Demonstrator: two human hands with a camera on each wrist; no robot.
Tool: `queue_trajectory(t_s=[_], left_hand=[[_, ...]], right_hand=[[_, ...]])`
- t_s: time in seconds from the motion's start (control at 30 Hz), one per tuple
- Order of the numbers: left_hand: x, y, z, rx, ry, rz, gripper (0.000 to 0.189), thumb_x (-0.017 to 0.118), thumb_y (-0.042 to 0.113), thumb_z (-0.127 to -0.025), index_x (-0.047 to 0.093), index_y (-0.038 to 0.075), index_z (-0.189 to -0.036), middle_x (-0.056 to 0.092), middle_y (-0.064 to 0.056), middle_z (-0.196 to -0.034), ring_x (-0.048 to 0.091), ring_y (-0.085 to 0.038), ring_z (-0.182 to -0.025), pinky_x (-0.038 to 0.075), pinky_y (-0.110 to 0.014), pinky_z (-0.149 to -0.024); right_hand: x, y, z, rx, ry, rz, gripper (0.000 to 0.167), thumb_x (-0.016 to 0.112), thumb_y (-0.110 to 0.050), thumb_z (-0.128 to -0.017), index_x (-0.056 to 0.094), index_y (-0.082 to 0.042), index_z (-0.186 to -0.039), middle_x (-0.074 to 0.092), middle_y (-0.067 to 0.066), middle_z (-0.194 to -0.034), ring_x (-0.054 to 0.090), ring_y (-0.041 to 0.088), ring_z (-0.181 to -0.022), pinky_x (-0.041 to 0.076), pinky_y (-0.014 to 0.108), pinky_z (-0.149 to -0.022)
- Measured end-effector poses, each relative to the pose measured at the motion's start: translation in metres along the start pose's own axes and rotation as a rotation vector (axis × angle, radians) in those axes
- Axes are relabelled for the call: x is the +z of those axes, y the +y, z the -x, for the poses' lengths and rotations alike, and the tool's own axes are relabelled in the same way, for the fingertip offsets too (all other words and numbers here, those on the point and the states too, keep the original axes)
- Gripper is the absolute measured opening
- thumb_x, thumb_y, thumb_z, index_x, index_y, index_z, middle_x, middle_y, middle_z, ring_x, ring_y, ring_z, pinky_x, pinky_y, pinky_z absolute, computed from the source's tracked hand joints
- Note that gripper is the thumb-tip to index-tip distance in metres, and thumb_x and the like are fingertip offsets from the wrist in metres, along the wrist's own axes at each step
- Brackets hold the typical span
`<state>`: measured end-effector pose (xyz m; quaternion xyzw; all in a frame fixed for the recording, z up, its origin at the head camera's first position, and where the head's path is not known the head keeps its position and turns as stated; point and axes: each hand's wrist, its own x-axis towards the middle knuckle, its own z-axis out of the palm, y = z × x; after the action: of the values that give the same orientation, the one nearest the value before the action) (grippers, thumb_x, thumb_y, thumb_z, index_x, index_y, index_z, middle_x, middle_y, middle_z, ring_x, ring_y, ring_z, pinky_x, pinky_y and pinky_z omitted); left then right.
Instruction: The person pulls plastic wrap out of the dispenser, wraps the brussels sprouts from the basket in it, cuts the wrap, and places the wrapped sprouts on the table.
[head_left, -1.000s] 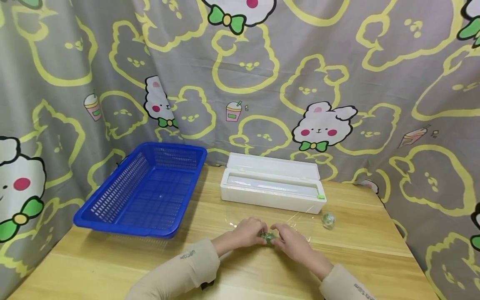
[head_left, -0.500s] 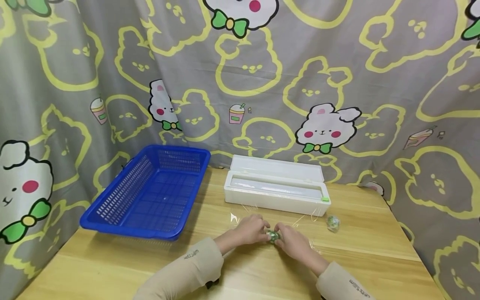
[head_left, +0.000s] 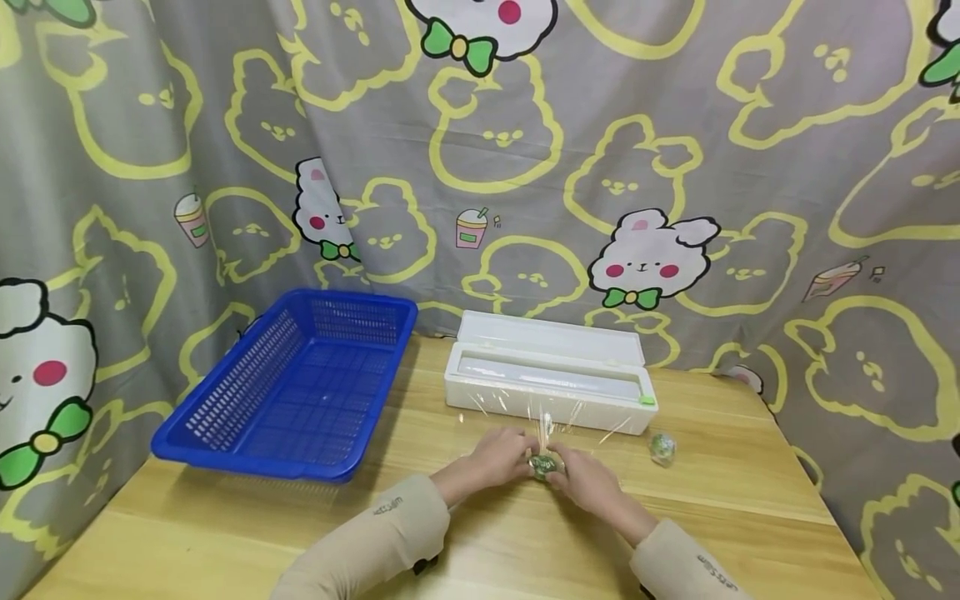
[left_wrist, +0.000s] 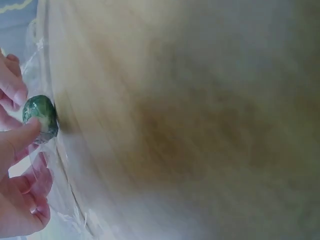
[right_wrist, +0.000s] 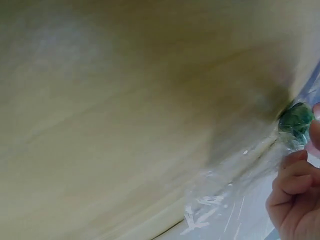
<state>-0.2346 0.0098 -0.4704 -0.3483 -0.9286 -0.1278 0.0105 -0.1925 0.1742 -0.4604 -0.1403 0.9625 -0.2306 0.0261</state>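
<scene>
Between my two hands sits a small round green thing (head_left: 543,468) under clear plastic wrap (head_left: 546,427), its exact kind hard to tell. My left hand (head_left: 497,458) grips its left side through the film. From the right, my right hand (head_left: 591,481) pinches it too, with curled fingers. In the left wrist view a thumb presses on the dark green, glossy surface (left_wrist: 40,107). The film runs in creases from the hands toward a long white box (head_left: 547,402), lid raised, holding a roll of film (head_left: 547,373). The right wrist view shows wrinkled wrap (right_wrist: 210,200) beside the fingers.
A similar green ball in film (head_left: 662,449) lies right of the hands. On the left stands a blue perforated basket (head_left: 247,467). A green slider (head_left: 647,401) sits at the box's right end. Behind the wooden table (head_left: 750,492) hangs a patterned curtain (head_left: 525,125).
Around the green thing the film has been gathered: its loose spread has drawn into tight creases pointing at the box. Both hands stay close together in nearly the same place.
</scene>
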Motion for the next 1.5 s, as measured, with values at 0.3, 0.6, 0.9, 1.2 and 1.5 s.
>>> queue_trajectory(t_s=[0.3, 0.6, 0.9, 1.2, 1.5], left_hand=[[0.001, -0.008, 0.000, -0.024, 0.002, -0.007, 0.023, 0.069, 0.033, -0.076, 0.068, 0.022, -0.096, 0.048, 0.006, -0.075, 0.039, -0.005, -0.067, 0.032, -0.017, -0.057], [-0.003, -0.002, -0.006, -0.056, 0.045, 0.055, 0.032, 0.074, 0.027, -0.074, 0.065, 0.018, -0.103, 0.058, 0.002, -0.094, 0.054, -0.013, -0.081, 0.043, -0.022, -0.063], [0.002, -0.005, -0.013, -0.034, 0.067, -0.015, 0.023, 0.074, 0.022, -0.074, 0.066, 0.016, -0.094, 0.063, 0.003, -0.091, 0.057, -0.013, -0.081, 0.044, -0.024, -0.069], [0.004, -0.011, -0.020, -0.043, 0.064, 0.033, 0.015, 0.069, 0.019, -0.079, 0.068, 0.016, -0.094, 0.064, 0.004, -0.085, 0.056, -0.012, -0.075, 0.042, -0.023, -0.062], [0.003, -0.010, -0.022, -0.057, 0.149, -0.087, 0.032, 0.073, 0.029, -0.074, 0.064, 0.020, -0.104, 0.058, 0.002, -0.100, 0.051, -0.016, -0.095, 0.042, -0.031, -0.081]], right_hand=[[0.007, 0.004, -0.006, -0.019, 0.043, -0.033, 0.027, 0.069, -0.011, -0.077, 0.055, -0.009, -0.100, 0.046, -0.005, -0.061, 0.041, 0.010, -0.051, 0.033, 0.025, -0.044], [0.003, 0.005, -0.016, -0.022, 0.038, 0.020, 0.018, 0.065, -0.010, -0.082, 0.061, -0.005, -0.099, 0.060, 0.002, -0.074, 0.047, 0.012, -0.057, 0.039, 0.028, -0.049], [0.005, 0.000, -0.019, -0.013, 0.108, 0.150, 0.025, 0.064, -0.015, -0.083, 0.061, -0.004, -0.105, 0.062, 0.005, -0.071, 0.047, 0.012, -0.053, 0.037, 0.026, -0.043], [0.012, 0.003, -0.024, -0.076, 0.190, 0.280, 0.024, 0.071, -0.015, -0.076, 0.051, -0.010, -0.089, 0.055, 0.002, -0.065, 0.045, 0.012, -0.049, 0.031, 0.024, -0.036], [0.007, 0.007, -0.033, 0.000, 0.143, 0.239, 0.014, 0.066, -0.013, -0.081, 0.057, -0.009, -0.091, 0.059, 0.007, -0.069, 0.052, 0.019, -0.052, 0.036, 0.030, -0.038]])
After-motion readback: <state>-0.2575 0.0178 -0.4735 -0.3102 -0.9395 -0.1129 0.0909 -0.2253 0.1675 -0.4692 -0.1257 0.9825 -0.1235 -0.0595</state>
